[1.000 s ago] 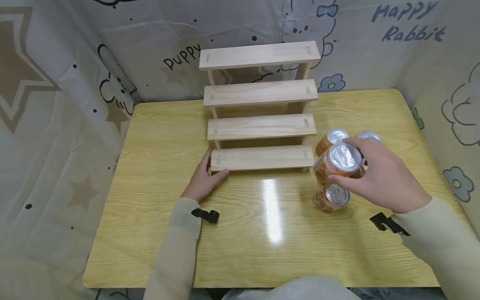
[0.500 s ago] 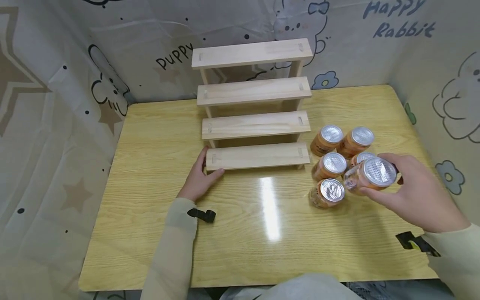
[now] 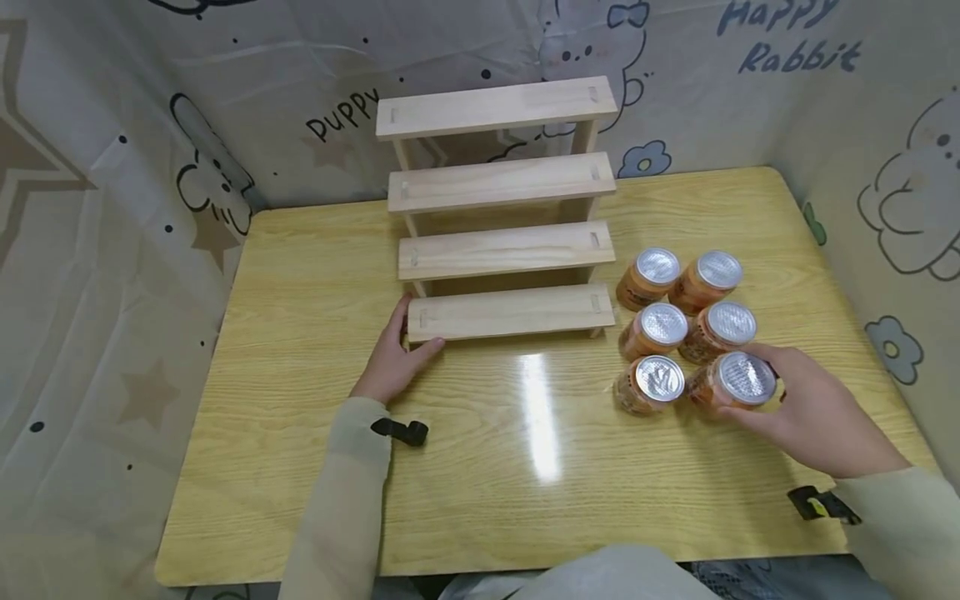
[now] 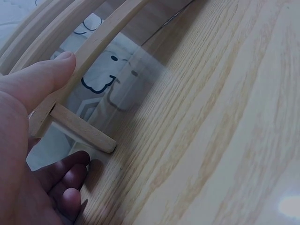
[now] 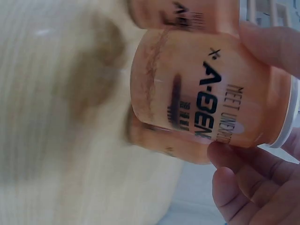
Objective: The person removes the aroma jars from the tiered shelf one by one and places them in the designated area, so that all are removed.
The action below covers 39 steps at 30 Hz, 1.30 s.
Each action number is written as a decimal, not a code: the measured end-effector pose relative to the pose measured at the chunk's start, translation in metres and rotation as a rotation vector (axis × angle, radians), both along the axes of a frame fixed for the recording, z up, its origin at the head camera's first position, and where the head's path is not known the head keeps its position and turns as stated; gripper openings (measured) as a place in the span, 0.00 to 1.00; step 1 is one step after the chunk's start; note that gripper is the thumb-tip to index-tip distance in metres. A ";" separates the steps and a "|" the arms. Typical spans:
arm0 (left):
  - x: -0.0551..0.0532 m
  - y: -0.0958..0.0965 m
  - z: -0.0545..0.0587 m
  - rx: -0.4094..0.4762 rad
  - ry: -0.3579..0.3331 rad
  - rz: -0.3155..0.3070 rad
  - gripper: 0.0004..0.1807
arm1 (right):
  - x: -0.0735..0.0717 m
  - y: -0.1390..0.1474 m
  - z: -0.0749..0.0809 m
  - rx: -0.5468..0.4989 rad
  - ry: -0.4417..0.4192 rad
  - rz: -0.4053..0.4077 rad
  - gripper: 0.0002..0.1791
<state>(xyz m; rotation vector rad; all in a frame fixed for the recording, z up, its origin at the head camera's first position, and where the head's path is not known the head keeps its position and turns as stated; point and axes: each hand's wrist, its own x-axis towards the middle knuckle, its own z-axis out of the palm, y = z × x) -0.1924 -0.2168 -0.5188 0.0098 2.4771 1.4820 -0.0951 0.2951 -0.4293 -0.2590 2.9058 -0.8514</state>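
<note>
My right hand (image 3: pixel 813 408) holds a clear can with a silver pull-top lid (image 3: pixel 747 379) and orange contents, thumb on one side and fingers on the other. In the right wrist view this can (image 5: pixel 201 89) shows black lettering and overlaps two like cans. It is at the front right of several matching cans, beside the front left can (image 3: pixel 649 383). My left hand (image 3: pixel 393 358) grips the left end of the lowest step of a tiered wooden rack (image 3: pixel 512 312). In the left wrist view the thumb (image 4: pixel 44 77) lies on the step's edge, the other fingers curled by its leg (image 4: pixel 84 127).
The rack stands at the back of the wood-grain table (image 3: pixel 315 467), its top step (image 3: pixel 497 107) in front of a printed cloth backdrop (image 3: pixel 450 42). The other cans, such as the back right one (image 3: pixel 708 279), stand in two columns right of the rack.
My right hand has carried the can rightward and down, from over the other cans to the front right of the group. The left hand keeps its place on the rack; the head view has shifted slightly.
</note>
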 end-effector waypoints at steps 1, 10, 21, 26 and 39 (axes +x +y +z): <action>0.000 0.000 0.000 0.000 -0.003 0.001 0.56 | 0.000 0.000 -0.004 -0.010 -0.011 0.002 0.45; 0.004 -0.003 0.000 0.005 -0.017 0.005 0.57 | 0.002 0.000 -0.019 0.023 -0.033 -0.032 0.49; 0.006 -0.006 0.001 0.007 -0.020 0.017 0.57 | 0.001 -0.002 -0.032 0.000 -0.044 -0.039 0.49; 0.007 -0.006 0.001 0.007 -0.016 0.021 0.56 | 0.001 -0.003 -0.035 -0.024 -0.076 -0.039 0.51; 0.003 0.000 -0.005 0.003 0.001 0.017 0.57 | -0.010 0.001 -0.005 0.070 -0.070 -0.084 0.43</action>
